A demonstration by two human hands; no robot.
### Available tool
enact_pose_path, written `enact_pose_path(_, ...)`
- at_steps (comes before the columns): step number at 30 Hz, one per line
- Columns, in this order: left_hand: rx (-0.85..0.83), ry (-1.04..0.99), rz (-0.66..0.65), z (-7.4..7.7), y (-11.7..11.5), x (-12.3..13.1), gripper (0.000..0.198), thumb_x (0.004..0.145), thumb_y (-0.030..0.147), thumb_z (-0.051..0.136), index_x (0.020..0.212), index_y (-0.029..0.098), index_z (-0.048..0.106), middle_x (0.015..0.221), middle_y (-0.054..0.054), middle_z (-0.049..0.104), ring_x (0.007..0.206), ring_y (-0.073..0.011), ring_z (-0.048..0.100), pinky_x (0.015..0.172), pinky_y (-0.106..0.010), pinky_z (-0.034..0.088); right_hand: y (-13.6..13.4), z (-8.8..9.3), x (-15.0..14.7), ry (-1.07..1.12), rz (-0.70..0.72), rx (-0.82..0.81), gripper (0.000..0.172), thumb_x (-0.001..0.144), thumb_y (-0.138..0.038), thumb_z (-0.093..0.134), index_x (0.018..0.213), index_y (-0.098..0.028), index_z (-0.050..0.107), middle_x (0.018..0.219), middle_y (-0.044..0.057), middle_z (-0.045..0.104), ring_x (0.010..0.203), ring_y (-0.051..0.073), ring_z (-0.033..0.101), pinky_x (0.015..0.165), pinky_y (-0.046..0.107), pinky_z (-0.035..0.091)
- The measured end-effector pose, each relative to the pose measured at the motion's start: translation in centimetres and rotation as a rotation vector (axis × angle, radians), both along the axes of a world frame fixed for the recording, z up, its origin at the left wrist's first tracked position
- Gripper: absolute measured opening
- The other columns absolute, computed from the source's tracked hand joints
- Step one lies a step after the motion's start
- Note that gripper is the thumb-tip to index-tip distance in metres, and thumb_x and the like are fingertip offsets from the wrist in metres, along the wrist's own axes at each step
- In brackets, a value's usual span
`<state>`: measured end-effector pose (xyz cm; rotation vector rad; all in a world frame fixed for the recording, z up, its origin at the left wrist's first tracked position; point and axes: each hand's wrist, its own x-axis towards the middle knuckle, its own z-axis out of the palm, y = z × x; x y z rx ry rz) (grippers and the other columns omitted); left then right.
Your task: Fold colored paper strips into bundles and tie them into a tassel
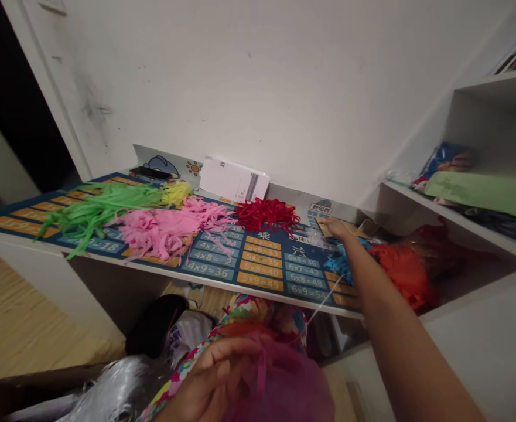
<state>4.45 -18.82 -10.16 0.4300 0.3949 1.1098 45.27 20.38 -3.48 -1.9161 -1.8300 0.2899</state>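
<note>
Here we are at the desk, and the right hand [337,227] is out at full stretch, fingers on a tan card [324,228] near the wall; whether they grip it or merely rest on it, I cannot tell, with motion blur and the hand itself covering much of it

Down in the lap the left hand [222,372] has its fingers drawn in, holding a sheer purple bundle [293,384] with a pink strip at the fingertips, above the flowered cloth [187,369]

The line to watch is between the two: the card lies beyond the desk's front edge, up and to the right of the left hand, so the right hand is much the nearer, right on it. As far as it shows, the card's long axis runs roughly along the wall

And look at that pale thread [325,302], slanting from beside the bundle up over the desk edge towards the blue strips [339,264], where the forearm cuts off the view; I can't say whether it meets the card. The orange-red heap [400,272] sits on the right forearm's outer side, while the dark red strips [266,215] lie left of the card, well apart from both hands
</note>
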Motion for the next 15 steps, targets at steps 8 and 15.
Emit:
enact_pose_path(8, -0.011, 0.011, 0.037, -0.6, 0.0, 0.3, 0.039, 0.063, 0.043, 0.091, 0.091, 0.018, 0.082, 0.103, -0.011, 0.078, 0.103, -0.0274, 0.070, 0.091, -0.030, 0.053, -1.3, -0.9, 0.8, 0.027, -0.115, 0.041, 0.033, 0.097, -0.039, 0.061, 0.120, -0.015, 0.062, 0.118, 0.008, 0.065, 0.101, 0.021, 0.065, 0.087, 0.042, 0.056)
enact_pose_path(15, 0.053, -0.055, -0.023, -1.0, 0.3, 0.8, 0.038, 0.066, 0.044, 0.088, 0.095, 0.019, 0.082, 0.101, -0.011, 0.077, 0.092, -0.0254, 0.071, 0.081, -0.030, 0.056, -2.0, -0.3, 0.5, 0.033, -0.200, 0.058, 0.031, 0.097, -0.041, 0.059, 0.115, -0.016, 0.064, 0.118, 0.009, 0.065, 0.105, 0.022, 0.063, 0.093, 0.045, 0.053)
